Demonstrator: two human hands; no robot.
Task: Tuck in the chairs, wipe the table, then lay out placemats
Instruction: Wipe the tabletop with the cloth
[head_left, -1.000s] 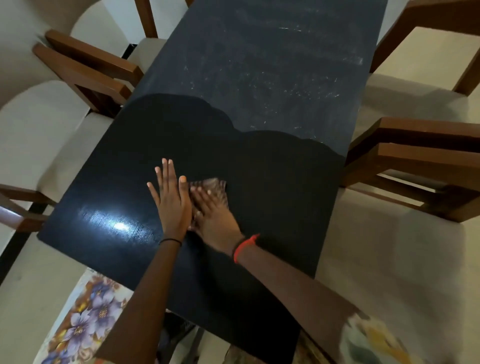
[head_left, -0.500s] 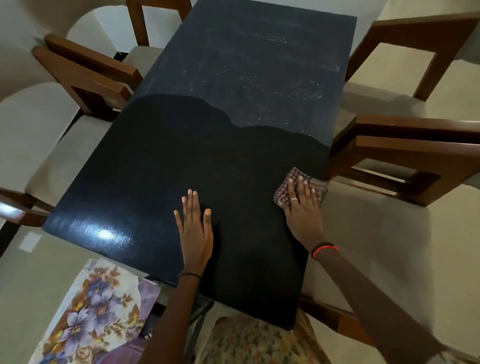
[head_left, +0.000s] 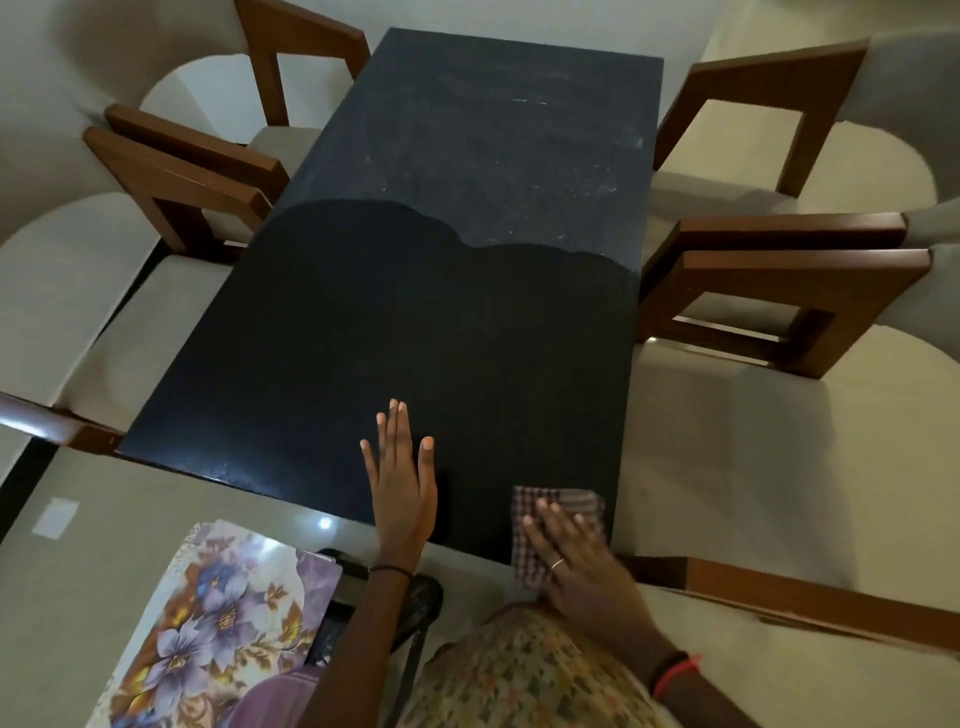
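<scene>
1. Head view looks down the table (head_left: 415, 322) from its near short end, where I have both hands.
2. My left hand (head_left: 402, 486) lies flat on the table by the near edge, fingers straight, gripping nothing.
3. My right hand (head_left: 582, 566) presses the cloth (head_left: 576, 499) with flat fingers, not clutching it. Blur hides the thumb.
4. That cloth sits at the table's near right corner, partly over the near edge.
5. I judge the wiping about half done: the table's near half is dark and clean, while the far half (head_left: 493, 135) is grey with dust and streaks.
6. I see chairs (head_left: 197, 171) along both long sides of the table, seats partly beneath it.
7. A floral mat (head_left: 208, 623), which I take for a placemat, lies off the table beside its near left corner.
8. Risk: under only a flat press, the cloth could slide off the near edge and drop.
9. Risk: dust swept to that edge may fall onto clothes or floor.
10. Risk: my left palm may smear the wiped half.
11. Risk: when I reach for the far half, a sweep past the table's right side could knock my knuckles on a chair arm (head_left: 789, 260), which stands just beside that edge.
</scene>
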